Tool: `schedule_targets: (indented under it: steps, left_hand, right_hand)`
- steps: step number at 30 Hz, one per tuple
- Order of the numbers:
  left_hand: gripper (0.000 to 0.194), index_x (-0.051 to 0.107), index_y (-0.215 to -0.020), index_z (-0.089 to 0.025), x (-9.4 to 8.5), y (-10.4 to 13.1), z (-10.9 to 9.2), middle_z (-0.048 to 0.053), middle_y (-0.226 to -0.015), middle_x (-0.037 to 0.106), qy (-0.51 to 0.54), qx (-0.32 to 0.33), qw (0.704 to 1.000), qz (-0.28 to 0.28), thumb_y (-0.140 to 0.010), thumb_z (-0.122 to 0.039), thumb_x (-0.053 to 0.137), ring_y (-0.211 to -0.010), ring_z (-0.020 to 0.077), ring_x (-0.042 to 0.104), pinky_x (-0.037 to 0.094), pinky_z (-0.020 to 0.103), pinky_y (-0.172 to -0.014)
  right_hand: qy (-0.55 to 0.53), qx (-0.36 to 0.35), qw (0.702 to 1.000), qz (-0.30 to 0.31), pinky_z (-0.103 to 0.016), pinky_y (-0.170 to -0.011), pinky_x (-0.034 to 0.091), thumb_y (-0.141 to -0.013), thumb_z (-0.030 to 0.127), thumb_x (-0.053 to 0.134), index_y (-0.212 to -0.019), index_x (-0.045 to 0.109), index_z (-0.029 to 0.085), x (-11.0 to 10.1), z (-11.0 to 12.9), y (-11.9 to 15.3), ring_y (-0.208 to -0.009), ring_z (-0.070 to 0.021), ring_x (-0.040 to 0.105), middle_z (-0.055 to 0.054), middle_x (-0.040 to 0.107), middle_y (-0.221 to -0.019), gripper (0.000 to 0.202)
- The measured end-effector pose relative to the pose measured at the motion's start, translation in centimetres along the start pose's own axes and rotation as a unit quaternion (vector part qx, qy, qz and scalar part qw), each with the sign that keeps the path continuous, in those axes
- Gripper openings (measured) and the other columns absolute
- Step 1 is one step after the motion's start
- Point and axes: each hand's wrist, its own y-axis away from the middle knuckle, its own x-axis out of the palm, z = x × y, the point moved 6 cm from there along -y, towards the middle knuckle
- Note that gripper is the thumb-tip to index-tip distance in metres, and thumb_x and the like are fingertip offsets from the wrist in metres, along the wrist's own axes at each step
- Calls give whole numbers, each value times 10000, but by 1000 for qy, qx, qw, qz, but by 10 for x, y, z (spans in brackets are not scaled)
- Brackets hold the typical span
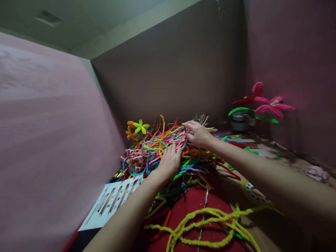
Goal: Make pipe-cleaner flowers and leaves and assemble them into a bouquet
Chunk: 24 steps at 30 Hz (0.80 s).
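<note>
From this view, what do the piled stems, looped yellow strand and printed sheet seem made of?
Piled stems: probably chenille fibre over wire; matte, fuzzy-looking, with some standing up in bends.
Looped yellow strand: likely similar fibre, matte; its outline looks soft and lumpy, core not visible.
Printed sheet: likely paper or thin card, pale and flat; coating can't be told.
</note>
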Motion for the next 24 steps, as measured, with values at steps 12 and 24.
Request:
schedule_targets:
  steps: [12, 24]
  left_hand:
    - [309, 613, -982, -185, -57, -12, 75, 79, -1029, 653, 76, -137, 986, -50, -728, -152, 442, -991, 225, 571, 366, 368, -908]
    - [261, 617, -920, -167, -17, -32, 105, 102, -932, 655, 83, -233, 969, -8, -700, -266, 516, -896, 256, 583, 408, 317, -731]
  right_hand:
    - [221, -176, 944, 171, -375, -853, 290, -880, 237, 350, -1272, 462, 196, 56, 27, 35, -918, -233, 458, -119, 587, -938, 410]
    - [270, -225, 918, 184, -355, -763, 285, -903, 204, 325, -1189, 503, 124, 58, 35, 42, -872, -234, 437, -135, 574, -925, 346]
